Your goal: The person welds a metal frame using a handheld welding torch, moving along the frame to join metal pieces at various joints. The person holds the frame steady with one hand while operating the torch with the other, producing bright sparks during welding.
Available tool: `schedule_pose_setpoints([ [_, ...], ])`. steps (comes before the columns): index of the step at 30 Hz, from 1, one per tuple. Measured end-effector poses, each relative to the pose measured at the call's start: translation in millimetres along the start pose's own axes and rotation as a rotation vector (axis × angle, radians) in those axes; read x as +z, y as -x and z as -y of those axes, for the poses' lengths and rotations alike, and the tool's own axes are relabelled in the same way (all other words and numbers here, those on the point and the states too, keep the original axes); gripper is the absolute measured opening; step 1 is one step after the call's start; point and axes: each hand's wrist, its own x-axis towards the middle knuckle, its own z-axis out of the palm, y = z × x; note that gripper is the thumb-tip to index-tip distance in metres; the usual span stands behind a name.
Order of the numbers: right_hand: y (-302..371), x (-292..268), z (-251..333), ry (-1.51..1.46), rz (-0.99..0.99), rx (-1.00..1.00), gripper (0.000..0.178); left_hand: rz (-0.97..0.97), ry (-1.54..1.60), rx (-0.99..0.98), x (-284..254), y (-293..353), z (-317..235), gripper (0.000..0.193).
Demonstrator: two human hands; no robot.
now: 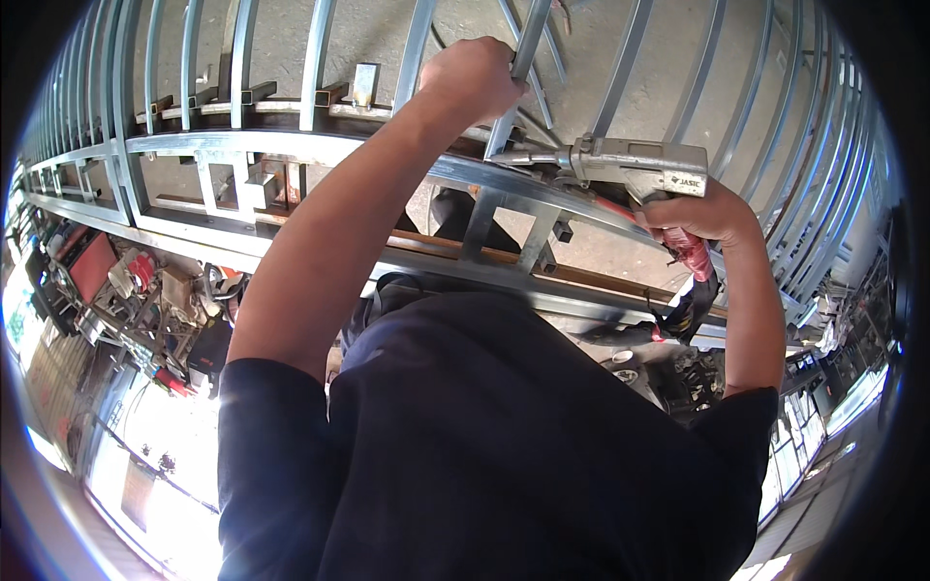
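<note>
– Head view: what is held on the left?
– One metal bar (532,37), gripped by the curled fingers of the left hand (472,77).
– And on the right?
– One grey gun-shaped tool (630,163), its red handle (690,254) wrapped by the right hand (712,209); its tip is set just beside the bar's foot, near the metal rail (262,144).

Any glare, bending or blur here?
Head view: glare whites out the lower left; head view: fisheye bends the silver metal bars toward the rim; head view: the dark short-sleeved shirt shows little detail; head view: the grey metal, red-gripped tool looks fairly sharp.
</note>
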Motion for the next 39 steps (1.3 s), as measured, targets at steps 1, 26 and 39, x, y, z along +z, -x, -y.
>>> schedule_pose_setpoints([
  [1, -2, 0, 1, 0.004, 0.024, 0.0, 0.041, -0.02, -0.007, 0.011, 0, 0, -2, 0.045],
  [26, -15, -6, -5, 0.035, 0.099, -0.109, 0.049, -0.001, -0.011, -0.105, 3, -7, -5, 0.043],
  [39, -12, -9, -7, 0.051, 0.077, -0.08, 0.056, 0.056, 0.01, -0.156, -5, -4, -11, 0.039],
])
